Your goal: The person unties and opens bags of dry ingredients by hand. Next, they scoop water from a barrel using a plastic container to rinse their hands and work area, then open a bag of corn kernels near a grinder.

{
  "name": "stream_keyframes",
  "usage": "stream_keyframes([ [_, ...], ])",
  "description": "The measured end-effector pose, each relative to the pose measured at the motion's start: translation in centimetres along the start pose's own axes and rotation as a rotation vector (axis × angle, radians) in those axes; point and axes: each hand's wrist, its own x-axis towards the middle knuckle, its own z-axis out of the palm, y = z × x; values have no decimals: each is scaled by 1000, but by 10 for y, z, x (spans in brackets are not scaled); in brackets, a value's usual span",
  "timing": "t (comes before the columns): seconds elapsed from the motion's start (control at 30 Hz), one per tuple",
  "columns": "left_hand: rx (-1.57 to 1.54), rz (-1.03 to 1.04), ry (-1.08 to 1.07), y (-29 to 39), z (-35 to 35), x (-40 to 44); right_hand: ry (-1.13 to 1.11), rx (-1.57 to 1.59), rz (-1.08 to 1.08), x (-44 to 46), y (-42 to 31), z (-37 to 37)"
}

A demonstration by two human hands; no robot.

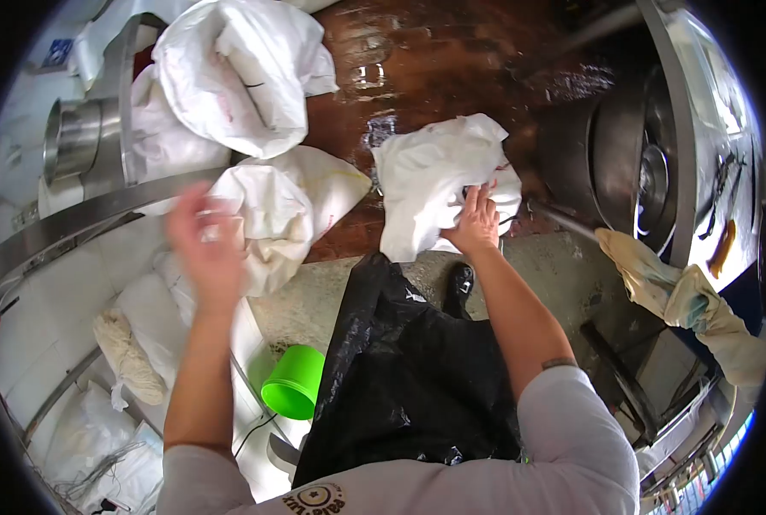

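Observation:
My right hand (477,225) rests on a crumpled white sack (426,176), its fingers spread over the near right side of the fabric. This sack lies on a wet, brown floor. Raised on the left, my left hand (207,245) is smeared by motion, so its fingers and anything in them cannot be made out. Close to it, in view just to the right, is a cream woven sack (267,219) with a folded top. A larger white sack (246,77) with a gaping mouth stands beyond. A black apron (409,378) hangs down my front.
Large dark pots (615,154) stand at the right, near a pole with a draped cloth (657,283). A bright green bucket (295,382) sits low on the left. A curved metal rail (100,206) and a steel pot (72,137) are at the far left.

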Motion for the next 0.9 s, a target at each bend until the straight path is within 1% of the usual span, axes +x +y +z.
stream_keyframes([
  [0.03,231,12,247,18,-41,25,33,28,5,7,-6,7],
  [0.07,124,-113,422,-9,-101,43,65,54,12,13,-11,10],
  [0.1,190,-108,634,-2,-138,63,22,82,93,21,-18,9],
  [0.13,225,-82,637,-6,-183,80,73,36,132,29,-20,17],
  [0.17,257,-56,642,-6,-217,94,33,-16,151,42,-15,29],
  [0.2,223,27,636,6,-228,109,-4,-70,171,56,-7,41],
  [0.23,188,109,627,13,-235,126,-41,-103,133,69,0,51],
  [0.27,223,12,768,17,-234,142,-82,-139,97,79,10,59],
  [0.3,261,-95,908,19,-227,155,24,-119,35,81,21,67],
  [0.33,121,-8,997,25,-212,167,23,-141,12,82,31,56],
  [0.37,-15,79,1087,24,-202,176,-130,-191,-268,83,42,38],
  [0.4,-142,181,1015,7,-211,184,-295,-234,-532,74,51,19],
  [0.47,-255,265,965,-16,-224,190,-440,-354,-337,49,50,-48],
  [0.53,-137,296,903,-20,-221,188,171,39,-252,-14,2,-133],
  [0.57,-120,279,931,-18,-219,183,163,19,-281,-32,-35,-166],
  [0.63,-68,294,1026,-8,-207,180,211,532,-301,-72,-117,-209],
  [0.67,-44,307,1067,-2,-200,181,188,640,-400,-88,-162,-215],
  [0.7,-24,325,1107,4,-195,185,159,695,-516,-92,-198,-206],
  [0.73,-5,344,1146,7,-192,188,14,882,-546,-108,-250,-210],
  [0.77,13,362,1182,6,-193,189,-16,884,-673,-95,-276,-170],
  [0.8,18,361,1189,2,-197,190,53,817,-819,-90,-317,-147],
  [0.83,70,355,1187,-2,-199,191,-146,830,-836,-82,-357,-125],
  [0.87,122,343,1182,-5,-199,188,-197,815,-848,-75,-384,-80],
  [0.9,126,333,1182,-8,-203,182,-189,494,-817,-72,-398,-63],
])
